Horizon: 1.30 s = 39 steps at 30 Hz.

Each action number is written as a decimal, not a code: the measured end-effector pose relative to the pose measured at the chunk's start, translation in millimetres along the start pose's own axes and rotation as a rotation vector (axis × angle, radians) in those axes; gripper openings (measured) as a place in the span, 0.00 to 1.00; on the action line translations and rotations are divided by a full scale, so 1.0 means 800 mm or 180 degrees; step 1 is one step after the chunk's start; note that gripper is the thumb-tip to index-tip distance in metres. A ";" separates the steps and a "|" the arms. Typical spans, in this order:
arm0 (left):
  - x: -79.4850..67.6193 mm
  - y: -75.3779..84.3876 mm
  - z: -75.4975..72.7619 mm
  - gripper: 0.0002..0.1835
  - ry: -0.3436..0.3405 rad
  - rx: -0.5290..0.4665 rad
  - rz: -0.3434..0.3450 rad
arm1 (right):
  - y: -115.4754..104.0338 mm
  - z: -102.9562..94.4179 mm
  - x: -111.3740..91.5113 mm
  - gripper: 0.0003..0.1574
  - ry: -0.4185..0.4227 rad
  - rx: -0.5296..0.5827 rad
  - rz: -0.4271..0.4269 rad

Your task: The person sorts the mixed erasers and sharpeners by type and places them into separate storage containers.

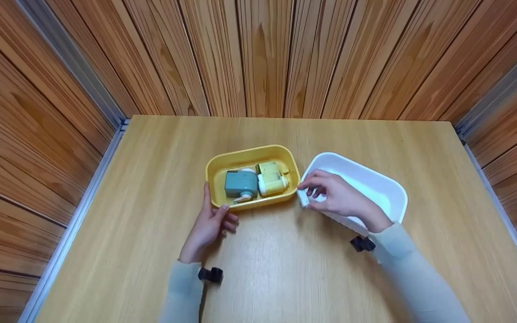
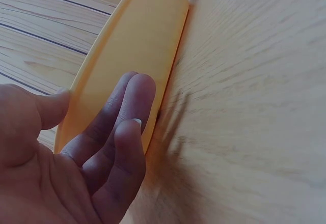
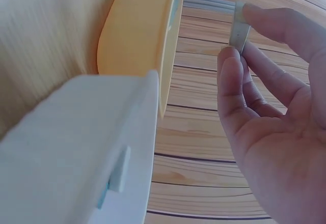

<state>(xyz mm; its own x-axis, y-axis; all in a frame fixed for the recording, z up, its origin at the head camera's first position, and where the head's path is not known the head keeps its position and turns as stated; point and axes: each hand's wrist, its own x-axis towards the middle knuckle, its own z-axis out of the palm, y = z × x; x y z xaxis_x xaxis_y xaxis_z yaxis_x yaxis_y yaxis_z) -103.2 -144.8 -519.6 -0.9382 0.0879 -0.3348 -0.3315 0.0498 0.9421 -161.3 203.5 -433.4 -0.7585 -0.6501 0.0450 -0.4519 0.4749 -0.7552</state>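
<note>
My left hand (image 1: pixel 207 226) touches the front left corner of a yellow tub (image 1: pixel 213 161), its index finger along the outer wall and its thumb near the rim. The other fingers are loosely bent beside the wall in the left wrist view. Inside the tub lie a teal boxy thing (image 1: pixel 240 181) with a small crank-like part and a pale yellow one (image 1: pixel 271 177) with a white round part. My right hand (image 1: pixel 337 195) pinches a small flat white block (image 3: pixel 239 29) between thumb and fingertips, above the left edge of a white tub (image 1: pixel 382 188).
Both tubs stand side by side on a wooden table (image 1: pixel 276 269). In the right wrist view, a small white piece (image 3: pixel 120 169) and a bit of teal (image 3: pixel 103 196) show inside the white tub. Wood-plank walls (image 1: pixel 263 58) enclose the table's back and sides.
</note>
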 end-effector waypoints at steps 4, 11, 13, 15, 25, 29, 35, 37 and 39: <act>0.000 0.002 -0.002 0.44 -0.0057 -0.0052 -0.0089 | 0.003 -0.011 -0.002 0.23 0.0007 -0.0028 0.0059; 0.000 0.001 -0.002 0.44 -0.0054 -0.0038 -0.0085 | 0.007 -0.029 -0.003 0.25 -0.0014 -0.0022 0.0283; 0.000 0.001 -0.002 0.43 -0.0023 -0.0027 -0.0062 | 0.009 -0.033 -0.003 0.25 -0.0015 0.0002 0.0299; 0.000 0.001 -0.001 0.43 -0.0012 -0.0026 -0.0042 | 0.011 -0.037 -0.002 0.25 -0.0013 0.0011 0.0307; 0.001 -0.001 -0.002 0.43 -0.0044 0.0009 0.0033 | 0.033 -0.051 -0.002 0.26 0.0036 -0.0025 0.0337; 0.000 -0.001 -0.002 0.43 -0.0027 0.0016 0.0053 | 0.042 -0.057 -0.001 0.26 0.0087 -0.0058 0.0371; 0.000 0.000 -0.001 0.43 -0.0020 -0.0014 -0.0020 | 0.059 -0.068 -0.002 0.27 0.0119 -0.0168 0.0547; 0.000 0.000 -0.001 0.43 -0.0035 -0.0007 -0.0009 | 0.066 -0.071 -0.003 0.28 0.0127 -0.0166 0.0616; 0.000 0.000 -0.001 0.43 -0.0033 -0.0001 -0.0008 | 0.073 -0.074 -0.004 0.28 0.0136 -0.0140 0.0679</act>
<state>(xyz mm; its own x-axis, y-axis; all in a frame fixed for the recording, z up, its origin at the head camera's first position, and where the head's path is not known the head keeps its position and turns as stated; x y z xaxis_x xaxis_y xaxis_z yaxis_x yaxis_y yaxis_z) -103.4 -145.7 -519.9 -0.9363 0.0981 -0.3373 -0.3339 0.0498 0.9413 -213.0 268.1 -438.7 -0.8578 -0.5070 -0.0844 -0.2984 0.6250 -0.7213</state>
